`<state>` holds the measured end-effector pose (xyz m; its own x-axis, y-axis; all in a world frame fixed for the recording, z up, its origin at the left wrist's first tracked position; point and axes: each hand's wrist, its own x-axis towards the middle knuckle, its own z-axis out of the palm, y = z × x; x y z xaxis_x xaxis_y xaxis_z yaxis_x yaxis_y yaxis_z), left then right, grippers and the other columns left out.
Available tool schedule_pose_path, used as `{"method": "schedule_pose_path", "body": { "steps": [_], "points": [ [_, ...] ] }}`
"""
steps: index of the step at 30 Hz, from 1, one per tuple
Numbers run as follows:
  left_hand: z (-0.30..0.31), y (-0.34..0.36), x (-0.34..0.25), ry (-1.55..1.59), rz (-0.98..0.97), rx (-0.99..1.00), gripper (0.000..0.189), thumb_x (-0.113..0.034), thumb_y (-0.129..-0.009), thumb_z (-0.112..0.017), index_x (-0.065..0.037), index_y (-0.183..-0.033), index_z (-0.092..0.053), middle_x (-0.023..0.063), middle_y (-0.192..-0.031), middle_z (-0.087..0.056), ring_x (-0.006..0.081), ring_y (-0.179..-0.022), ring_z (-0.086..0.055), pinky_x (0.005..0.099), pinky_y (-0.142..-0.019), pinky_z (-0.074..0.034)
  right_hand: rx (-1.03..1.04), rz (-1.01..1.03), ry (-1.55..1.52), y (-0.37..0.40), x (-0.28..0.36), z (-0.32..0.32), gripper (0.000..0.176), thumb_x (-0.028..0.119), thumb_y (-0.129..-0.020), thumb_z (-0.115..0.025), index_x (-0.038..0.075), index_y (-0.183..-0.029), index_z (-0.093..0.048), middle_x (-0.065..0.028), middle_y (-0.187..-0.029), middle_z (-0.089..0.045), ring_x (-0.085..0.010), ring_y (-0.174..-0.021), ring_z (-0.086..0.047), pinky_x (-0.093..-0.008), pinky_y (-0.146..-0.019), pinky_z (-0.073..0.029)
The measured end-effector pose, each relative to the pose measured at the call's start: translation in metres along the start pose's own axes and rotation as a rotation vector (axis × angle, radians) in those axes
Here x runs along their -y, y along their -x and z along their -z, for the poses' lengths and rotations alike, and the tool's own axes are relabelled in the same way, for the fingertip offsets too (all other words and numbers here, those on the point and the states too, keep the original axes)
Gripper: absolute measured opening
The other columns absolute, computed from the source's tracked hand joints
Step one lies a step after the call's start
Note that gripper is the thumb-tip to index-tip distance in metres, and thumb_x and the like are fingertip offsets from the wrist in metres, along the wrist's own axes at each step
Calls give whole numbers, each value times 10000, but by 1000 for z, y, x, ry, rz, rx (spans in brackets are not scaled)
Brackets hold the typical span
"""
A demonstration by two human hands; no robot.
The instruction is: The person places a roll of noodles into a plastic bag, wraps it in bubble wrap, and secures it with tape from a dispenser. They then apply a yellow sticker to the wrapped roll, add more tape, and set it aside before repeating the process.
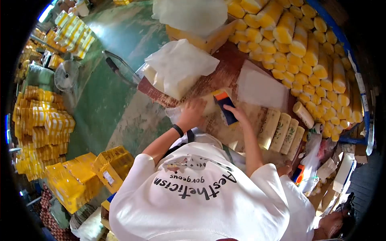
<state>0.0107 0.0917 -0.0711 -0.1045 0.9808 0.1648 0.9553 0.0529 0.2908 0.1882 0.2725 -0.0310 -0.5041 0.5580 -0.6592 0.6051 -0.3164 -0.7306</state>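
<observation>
My left hand (pixel 193 112), with a black band on the wrist, lies on a pale wrapped roll (pixel 210 103) near the table's front left edge. In my right hand (pixel 238 114) is a dark blue and orange tool (pixel 225 107), held over the right end of that roll. Whether the tool touches the roll I cannot tell. Several pale packs with green print (pixel 281 132) lie side by side to the right of my right hand. Behind my hands, thin white sheets (pixel 181 64) cover a pale stack.
A flat stack of white sheets (pixel 261 86) lies on the red table (pixel 225 76). Many yellow-white rolls (pixel 305 52) are piled at the back right. Yellow taped boxes (pixel 76 180) stand at the left, below a fan (pixel 66 75). Another person's head shows at the lower right.
</observation>
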Motion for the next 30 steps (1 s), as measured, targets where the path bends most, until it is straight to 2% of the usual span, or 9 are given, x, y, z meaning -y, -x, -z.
{"method": "schedule_pose_path", "body": {
  "steps": [4,9,12,15,19,21,25,28,30],
  "points": [
    [-33,-6,-1,-500,112,-124,819,-374,-715,-676,-42,-1385,-341,179,-1328,-426,334,-1231,-393,493,-999,-338,3,105,-77,-33,9,-19,524,473,-719,-738,14,-957,-655,-73,-812,-664,-176,-673,-626,-286,-608,-480],
    [-23,-24,13,-291,246,49,839,-361,-712,-680,-62,-1403,-310,160,-1303,-445,322,-1178,-425,462,-956,-366,-70,108,21,-61,-1,-23,599,497,-698,-748,0,-1012,-633,-97,-887,-664,-202,-768,-634,-323,-684,-486],
    [-16,-28,12,-204,275,80,859,-357,-708,-691,-72,-1413,-290,152,-1250,-468,317,-1138,-443,450,-916,-382,-47,276,9,-46,-1,-23,643,546,-702,-720,-8,-1016,-633,-107,-897,-665,-223,-774,-637,-331,-701,-484],
    [-25,-28,16,-262,248,59,882,-386,-706,-702,-79,-1418,-282,146,-1204,-483,317,-1118,-453,445,-897,-385,-151,301,-16,-55,-33,-21,373,363,-799,-719,7,-807,-611,-76,-674,-620,-181,-504,-603,-307,-455,-489],
    [-22,-32,19,-258,257,120,910,-426,-698,-712,-76,-1418,-280,151,-1199,-485,329,-1099,-468,452,-892,-389,-147,142,118,-38,-71,-16,660,621,-714,-668,-20,-872,-673,-116,-798,-668,-252,-738,-635,-329,-696,-473],
    [-9,-38,20,-165,298,199,893,-388,-709,-699,-72,-1424,-268,165,-1236,-474,339,-1108,-471,457,-891,-396,-151,87,113,-29,-102,-8,628,604,-724,-674,-15,-832,-676,-105,-762,-663,-230,-711,-629,-316,-680,-467],
    [-6,-41,23,-92,299,279,914,-364,-713,-698,-62,-1440,-231,192,-1332,-423,360,-1170,-449,463,-907,-405,-116,55,-107,22,-90,-13,556,544,-747,-697,-7,-810,-674,-63,-738,-656,-153,-674,-606,-281,-644,-453],
    [0,-44,26,-51,286,405,913,-333,-721,-692,-56,-1447,-213,207,-1378,-382,366,-1222,-417,466,-944,-394,-120,77,-81,6,-104,-16,551,544,-748,-695,-4,-809,-677,-61,-738,-658,-156,-676,-614,-285,-650,-459],
    [-22,-34,25,-143,234,345,909,-314,-713,-693,-48,-1442,-219,222,-1372,-378,378,-1222,-412,470,-961,-385,-193,85,49,11,-113,-7,544,508,-758,-706,-27,-842,-665,-78,-735,-659,-154,-653,-617,-277,-632,-473]
  ]
}}
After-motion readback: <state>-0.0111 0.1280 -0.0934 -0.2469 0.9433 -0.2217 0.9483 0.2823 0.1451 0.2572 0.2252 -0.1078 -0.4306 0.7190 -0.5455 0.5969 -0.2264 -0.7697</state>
